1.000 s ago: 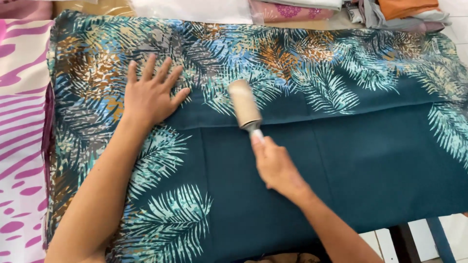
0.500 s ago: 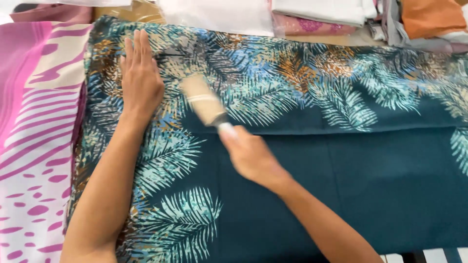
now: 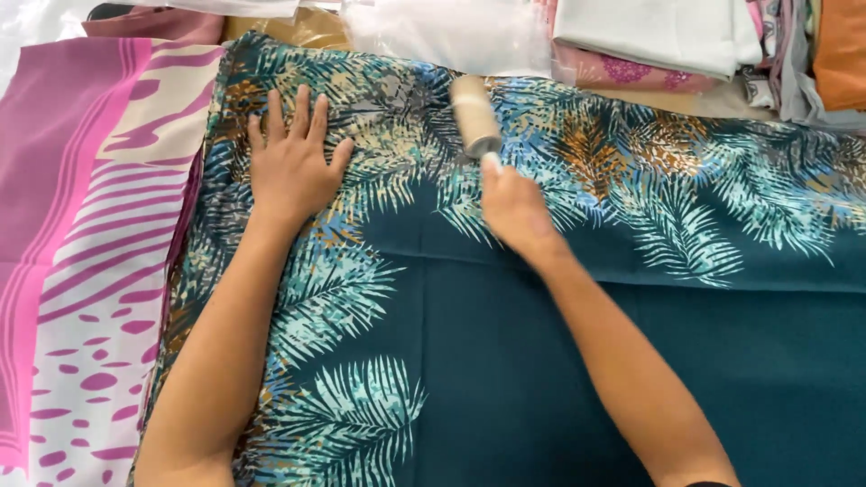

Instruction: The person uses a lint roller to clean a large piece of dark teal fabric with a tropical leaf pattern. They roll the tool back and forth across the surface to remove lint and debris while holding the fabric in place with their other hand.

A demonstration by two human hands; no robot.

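Observation:
A dark teal cloth [image 3: 505,361] with a palm-leaf print lies spread flat in front of me. My left hand [image 3: 290,162] rests palm down on its upper left part, fingers spread. My right hand [image 3: 512,206] grips the handle of a lint roller [image 3: 474,114]. The roller's beige drum lies on the cloth near its far edge.
A pink and cream patterned cloth [image 3: 81,271] lies to the left. Folded fabrics [image 3: 667,36] and a clear plastic bag [image 3: 451,32] are stacked along the far edge. Orange fabric [image 3: 839,45] sits at the far right.
My right hand has pushed the lint roller away from me toward the far edge of the cloth. My left hand stays flat on the cloth.

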